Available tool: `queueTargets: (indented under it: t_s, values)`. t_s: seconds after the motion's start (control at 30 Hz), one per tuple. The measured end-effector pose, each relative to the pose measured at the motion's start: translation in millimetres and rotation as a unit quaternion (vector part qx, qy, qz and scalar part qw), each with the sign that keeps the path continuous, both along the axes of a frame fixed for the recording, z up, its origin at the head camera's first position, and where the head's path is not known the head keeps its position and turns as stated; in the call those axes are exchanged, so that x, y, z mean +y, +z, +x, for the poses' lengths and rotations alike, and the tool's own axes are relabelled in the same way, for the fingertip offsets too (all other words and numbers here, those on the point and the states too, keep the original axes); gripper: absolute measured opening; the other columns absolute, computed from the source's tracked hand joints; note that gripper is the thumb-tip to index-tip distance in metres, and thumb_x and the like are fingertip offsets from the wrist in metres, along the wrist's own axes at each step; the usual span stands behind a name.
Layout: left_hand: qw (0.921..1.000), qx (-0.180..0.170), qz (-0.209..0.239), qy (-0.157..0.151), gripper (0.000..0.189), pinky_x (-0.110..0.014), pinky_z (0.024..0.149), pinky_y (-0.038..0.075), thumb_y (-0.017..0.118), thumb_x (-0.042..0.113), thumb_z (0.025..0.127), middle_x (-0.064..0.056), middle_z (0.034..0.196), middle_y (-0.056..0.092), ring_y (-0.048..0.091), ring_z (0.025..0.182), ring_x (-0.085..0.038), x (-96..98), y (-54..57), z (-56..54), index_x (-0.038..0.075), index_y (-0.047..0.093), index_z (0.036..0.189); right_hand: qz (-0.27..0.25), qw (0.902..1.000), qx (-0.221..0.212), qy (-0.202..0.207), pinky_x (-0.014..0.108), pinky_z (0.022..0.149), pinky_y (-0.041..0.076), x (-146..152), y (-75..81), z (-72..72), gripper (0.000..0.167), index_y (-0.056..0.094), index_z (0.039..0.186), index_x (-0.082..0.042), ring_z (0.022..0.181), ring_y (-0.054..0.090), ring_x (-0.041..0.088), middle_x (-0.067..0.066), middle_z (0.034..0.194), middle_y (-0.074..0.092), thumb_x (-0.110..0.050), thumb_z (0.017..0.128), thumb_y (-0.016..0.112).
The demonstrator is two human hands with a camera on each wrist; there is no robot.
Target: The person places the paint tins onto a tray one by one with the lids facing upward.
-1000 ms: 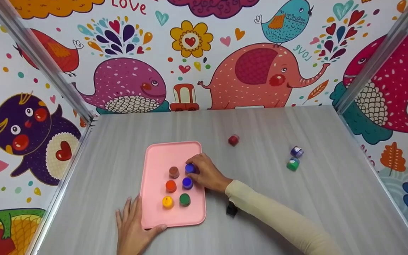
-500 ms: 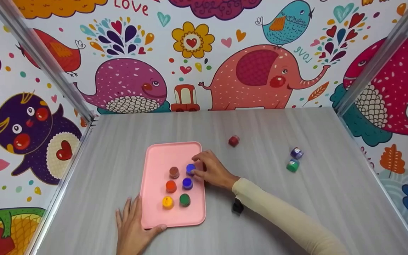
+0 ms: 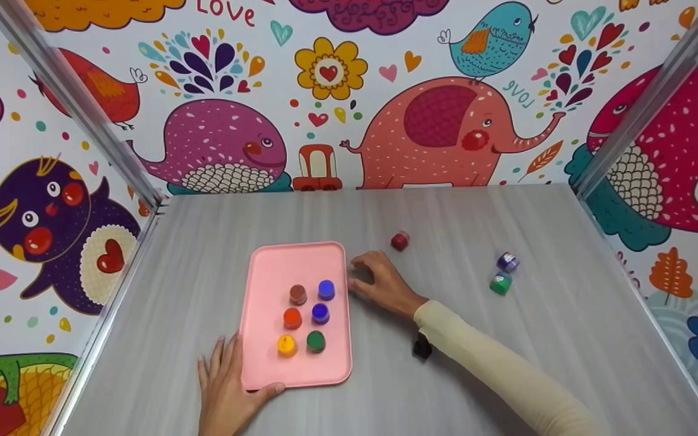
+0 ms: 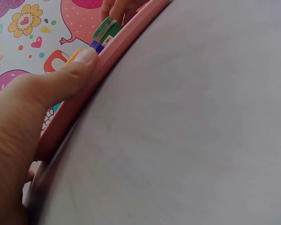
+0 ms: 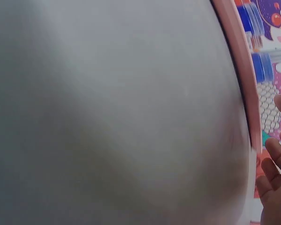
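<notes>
A pink tray (image 3: pixel 270 260) lies on the table with two columns of small paint jars. On its left side stand a brown jar (image 3: pixel 298 295), an orange jar (image 3: pixel 292 318) and a yellow jar (image 3: pixel 287 346). To their right are a light blue jar (image 3: pixel 326 289), a dark blue jar (image 3: pixel 320 313) and a green jar (image 3: pixel 315 341). My left hand (image 3: pixel 228 384) rests at the tray's near left corner, fingers along the side, thumb on the near rim (image 4: pixel 107 61). Just right of the tray, my right hand (image 3: pixel 388 284) holds nothing, its fingers loosely bent.
A red jar (image 3: pixel 400 240) lies on the table beyond my right hand. Farther right, a purple jar (image 3: pixel 508 261) and another green jar (image 3: pixel 501 283) lie close together. Printed walls with metal posts (image 3: pixel 640 103) border the table.
My right hand has let go of the light blue jar and moved right, off the tray. The jar stays upright on the tray. The left hand has not moved.
</notes>
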State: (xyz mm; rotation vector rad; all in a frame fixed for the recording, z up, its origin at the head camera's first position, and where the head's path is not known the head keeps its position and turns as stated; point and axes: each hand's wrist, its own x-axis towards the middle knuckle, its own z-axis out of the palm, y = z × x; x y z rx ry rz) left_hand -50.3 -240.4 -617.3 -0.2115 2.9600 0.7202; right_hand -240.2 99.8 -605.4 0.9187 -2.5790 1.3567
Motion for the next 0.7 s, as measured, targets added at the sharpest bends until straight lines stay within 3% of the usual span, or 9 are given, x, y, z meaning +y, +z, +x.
queueTargets:
  t_s: [0.3,0.7]
  values:
    - [1.0000,-0.005,0.007,0.000,0.146,-0.077,0.126,-0.014,0.081,0.088,0.072,-0.034,0.173,0.030,0.011,0.163,-0.058,-0.3,0.3,0.5,-0.005,0.026,0.171,-0.011,0.9994,0.024,-0.023,0.056,0.111,0.051,30.2,-1.7,-13.0,0.039,0.068,0.133,0.007,0.125,0.060,0.037,0.024,0.130,0.069,-0.010,0.100,0.082]
    - [1.0000,-0.001,0.008,0.001,0.145,-0.078,0.126,-0.014,0.081,0.088,0.073,-0.034,0.173,0.030,0.011,0.163,-0.058,0.1,0.4,0.9,-0.005,0.026,0.171,-0.019,0.9922,0.055,-0.110,0.056,0.109,0.047,52.6,3.2,-29.1,0.030,0.071,0.123,0.007,0.124,0.054,0.038,0.019,0.124,0.068,-0.006,0.099,0.082]
